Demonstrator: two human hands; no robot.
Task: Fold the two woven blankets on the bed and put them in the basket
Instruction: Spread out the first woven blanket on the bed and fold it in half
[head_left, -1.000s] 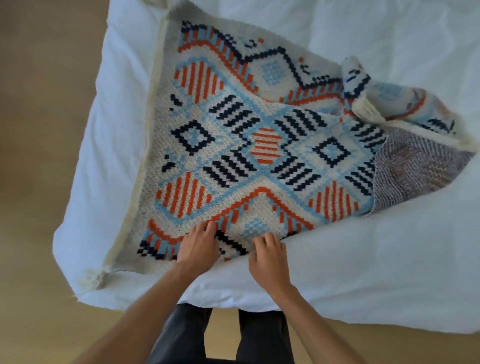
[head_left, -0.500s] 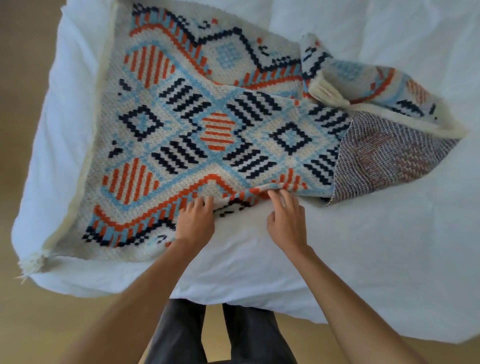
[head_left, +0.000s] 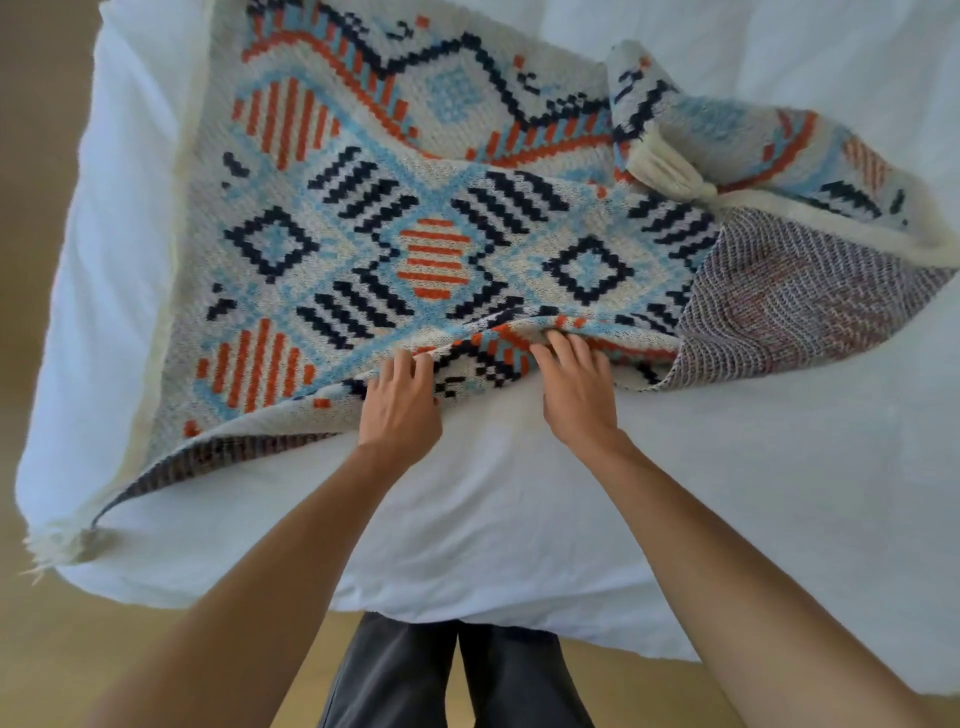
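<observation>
A woven blanket (head_left: 363, 218) with orange, navy and light-blue diamond patterns lies spread on the white bed (head_left: 519, 519). Its right part is folded over, showing a purplish underside (head_left: 779, 306) and a cream fringe. My left hand (head_left: 400, 405) grips the blanket's near edge, fingers curled over the fabric. A little to the right, my right hand (head_left: 576, 389) grips the same edge. That edge is lifted and rolled away from me, and the underside shows along the lower left. No second blanket or basket is in view.
The bed's near edge and left corner hang over a tan floor (head_left: 47, 649). My dark trousers (head_left: 452, 675) stand right against the bed's near edge. Bare white sheet stretches between me and the blanket and off to the right.
Both hands have carried the blanket's near edge away from me across the bed. The edge now lifts off the sheet and its underside shows at the lower left.
</observation>
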